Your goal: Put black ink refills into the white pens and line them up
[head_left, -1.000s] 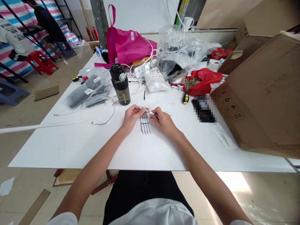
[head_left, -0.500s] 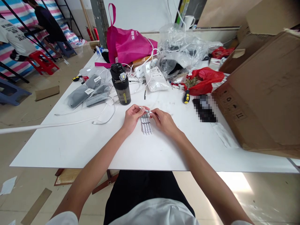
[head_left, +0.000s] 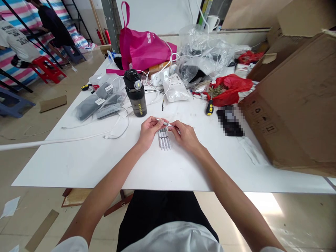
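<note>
Both grips pinch one pen [head_left: 163,123] between them: our left hand [head_left: 148,130] holds its far-left end at the fingertips, our right hand [head_left: 185,134] holds the other end, and the pen lies crosswise just above the surface [head_left: 86,161]. Under it, between our hands, a row of like pens [head_left: 164,139] lies side by side, touching, pointing away from us.

We judge the pen to be light, stiff and thin, with a smooth white barrel that could slip or roll if let go on the flat surface. A fingertip pinch near each end looks enough; no force is called for. If it has a cap or tip, that would be the weaker part, though it is too small to make out. The row would scatter at a nudge, so our hands had best stay clear of it.

Beyond our left hand stands a dark bottle [head_left: 135,93], with white cable [head_left: 115,134] looping beside it. A screwdriver [head_left: 209,107] lies well to the right, near a big carton [head_left: 296,105].
</note>
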Demonstrator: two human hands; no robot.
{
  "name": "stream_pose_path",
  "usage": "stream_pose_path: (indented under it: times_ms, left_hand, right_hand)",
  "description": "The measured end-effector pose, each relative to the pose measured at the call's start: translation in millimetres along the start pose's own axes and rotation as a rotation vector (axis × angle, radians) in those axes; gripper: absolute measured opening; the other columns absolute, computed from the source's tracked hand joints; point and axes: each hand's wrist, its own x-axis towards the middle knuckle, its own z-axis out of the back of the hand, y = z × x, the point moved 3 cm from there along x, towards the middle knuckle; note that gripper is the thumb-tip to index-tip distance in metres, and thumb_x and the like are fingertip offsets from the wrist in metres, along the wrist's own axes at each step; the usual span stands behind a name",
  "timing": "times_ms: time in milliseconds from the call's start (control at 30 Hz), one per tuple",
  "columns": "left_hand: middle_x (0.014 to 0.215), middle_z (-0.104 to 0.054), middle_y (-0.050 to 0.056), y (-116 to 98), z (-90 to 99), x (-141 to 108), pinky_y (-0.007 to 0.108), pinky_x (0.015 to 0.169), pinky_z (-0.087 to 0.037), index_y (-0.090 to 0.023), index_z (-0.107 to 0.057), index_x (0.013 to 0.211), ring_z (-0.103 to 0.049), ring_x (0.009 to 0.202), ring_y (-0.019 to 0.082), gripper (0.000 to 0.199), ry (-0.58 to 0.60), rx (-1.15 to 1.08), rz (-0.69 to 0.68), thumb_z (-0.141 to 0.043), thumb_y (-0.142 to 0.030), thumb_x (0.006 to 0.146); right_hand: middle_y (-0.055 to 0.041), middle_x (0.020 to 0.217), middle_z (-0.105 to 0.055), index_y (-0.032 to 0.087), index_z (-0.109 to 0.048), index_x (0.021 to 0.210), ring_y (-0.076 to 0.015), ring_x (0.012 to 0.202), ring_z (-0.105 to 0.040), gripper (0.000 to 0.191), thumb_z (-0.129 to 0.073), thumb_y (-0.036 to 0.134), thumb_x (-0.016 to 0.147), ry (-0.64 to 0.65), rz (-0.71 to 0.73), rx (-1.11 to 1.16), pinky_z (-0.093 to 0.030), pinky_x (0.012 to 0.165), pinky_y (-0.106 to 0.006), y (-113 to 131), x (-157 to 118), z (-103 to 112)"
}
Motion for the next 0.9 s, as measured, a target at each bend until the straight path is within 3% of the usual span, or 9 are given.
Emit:
stream_pose_path:
  times_ms: [233, 367, 567, 633, 767, 900]
  left_hand:
    - [0.102, -0.083, 0.008, -2, -2.7, -1, 0.042, 0.102, -0.061, -0.019, -0.064, 0.085, -0.079, 0.103, 0.022, 0.042, -0.025, -0.012, -0.008, -0.099, -0.042, 0.079]
    - [0.099, -0.082, 0.007, -1, 0.7, 0, 0.041, 0.098, -0.061, -0.019, -0.061, 0.083, -0.078, 0.097, 0.021, 0.046, -0.068, 0.003, -0.003, -0.100, -0.044, 0.077]
    - [0.118, -0.083, 0.010, -8, -2.4, 0, 0.042, 0.110, -0.057, -0.021, -0.077, 0.112, -0.078, 0.117, 0.025, 0.042, 0.057, 0.015, -0.020, -0.096, -0.044, 0.083]
    - [0.117, -0.084, 0.011, -8, -2.3, 0, 0.043, 0.110, -0.058, -0.021, -0.079, 0.114, -0.078, 0.114, 0.026, 0.044, 0.063, 0.022, -0.018, -0.095, -0.047, 0.083]
    - [0.105, -0.084, 0.009, -5, 4.1, 3, 0.038, 0.096, -0.061, -0.018, -0.077, 0.099, -0.079, 0.093, 0.020, 0.042, -0.027, 0.047, -0.021, -0.097, -0.049, 0.080]
    - [0.089, -0.081, 0.003, -3, 12.2, 6, 0.030, 0.082, -0.061, -0.019, -0.062, 0.083, -0.077, 0.082, 0.016, 0.049, -0.158, 0.029, -0.020, -0.100, -0.050, 0.075]
  right_hand:
    - [-0.0099, 0.104, -0.083, 0.022, -0.071, 0.118, -0.0232, 0.085, -0.075, 0.030, -0.048, 0.041, 0.114, -0.008, 0.004, 0.005, -0.050, 0.075, -0.034, 5, -1, 1]
    - [-0.0076, 0.092, -0.077, 0.022, -0.071, 0.114, -0.0210, 0.077, -0.068, 0.041, -0.039, 0.048, 0.117, 0.037, -0.001, 0.092, -0.048, 0.074, -0.034, 10, 0, 1]
    - [-0.0001, 0.073, -0.059, 0.021, -0.067, 0.095, -0.0156, 0.062, -0.048, 0.054, -0.044, 0.068, 0.112, 0.058, -0.151, 0.329, -0.043, 0.065, -0.032, 11, 4, 4]
    - [0.0008, 0.071, -0.055, 0.021, -0.066, 0.091, -0.0150, 0.061, -0.044, 0.057, -0.045, 0.070, 0.110, 0.077, -0.176, 0.365, -0.041, 0.063, -0.032, 12, 4, 4]
    - [0.0006, 0.072, -0.057, 0.021, -0.068, 0.096, -0.0151, 0.062, -0.046, 0.051, -0.045, 0.063, 0.112, 0.072, -0.140, 0.342, -0.041, 0.064, -0.032, 10, 3, 1]
    - [-0.0036, 0.085, -0.070, 0.021, -0.068, 0.112, -0.0180, 0.071, -0.058, 0.035, -0.053, 0.052, 0.111, 0.014, -0.075, 0.228, -0.046, 0.070, -0.033, 5, 2, -1]
